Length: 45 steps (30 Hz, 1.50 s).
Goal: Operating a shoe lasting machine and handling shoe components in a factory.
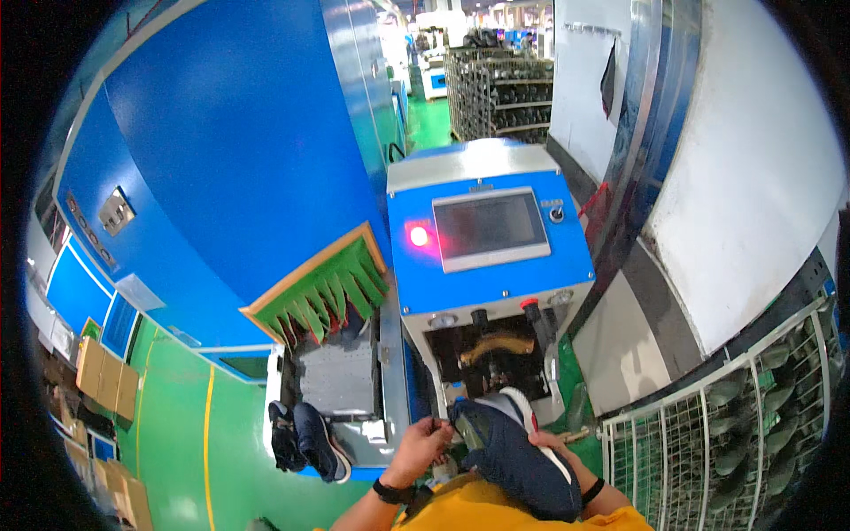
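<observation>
A dark navy shoe [518,465] with a white sole and a small red accent lies tilted in front of me. My right hand [553,444] grips it along the sole on its right side. Beside the shoe's open collar is my left hand [423,453], its fingers closed in a pinch; what they hold, if anything, is too small to make out. Just beyond the shoe stands a blue and white machine [491,283] with a dark screen [491,227], a lit red lamp [419,236] and a cavity holding a curved tan part [498,348].
To the left, a pair of dark shoes [312,441] rests at the end of a conveyor [336,376] under a green strip curtain [328,296]. A tall blue cabinet [230,142] stands behind. A wire rack [691,451] of dark shoe-shaped pieces is close on the right.
</observation>
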{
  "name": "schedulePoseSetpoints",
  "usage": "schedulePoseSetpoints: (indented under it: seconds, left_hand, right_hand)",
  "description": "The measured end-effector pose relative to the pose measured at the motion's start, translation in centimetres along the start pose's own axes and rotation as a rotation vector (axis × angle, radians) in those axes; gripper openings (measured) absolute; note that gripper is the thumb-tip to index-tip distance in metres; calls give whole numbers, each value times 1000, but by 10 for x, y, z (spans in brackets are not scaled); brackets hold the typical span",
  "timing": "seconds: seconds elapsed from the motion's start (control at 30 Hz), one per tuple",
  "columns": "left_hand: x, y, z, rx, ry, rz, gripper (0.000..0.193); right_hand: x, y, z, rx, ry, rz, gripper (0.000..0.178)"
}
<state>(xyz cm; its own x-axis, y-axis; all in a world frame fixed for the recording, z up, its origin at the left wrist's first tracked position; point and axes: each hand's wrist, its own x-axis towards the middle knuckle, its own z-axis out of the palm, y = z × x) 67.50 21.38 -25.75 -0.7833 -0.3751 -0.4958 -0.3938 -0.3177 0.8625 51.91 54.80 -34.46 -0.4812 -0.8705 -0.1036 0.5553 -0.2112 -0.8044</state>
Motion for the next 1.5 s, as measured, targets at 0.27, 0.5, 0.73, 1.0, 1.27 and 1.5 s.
schedulePoseSetpoints:
  seconds: [0.27,0.5,0.73,1.0,1.27,1.5]
  left_hand:
    - [-16,32,-4,14,98,39,19]
    - [-21,0,-87,543,613,396,13]
    - [-35,7,-33,574,8,129,44]
    - [19,-2,13,688,-174,320,42]
    - [15,-28,-5,-341,-851,-139,5]
    - [3,-22,-13,355,-539,273,16]
  right_hand:
    - [24,-29,30,64,195,284,104]
    - [122,-27,53,9,293,403,102]
    - [43,-14,33,-32,389,373,100]
    - [37,-33,60,-241,383,240,101]
    - [47,-26,56,-281,521,247,104]
    - [108,-70,68,-605,483,60,103]
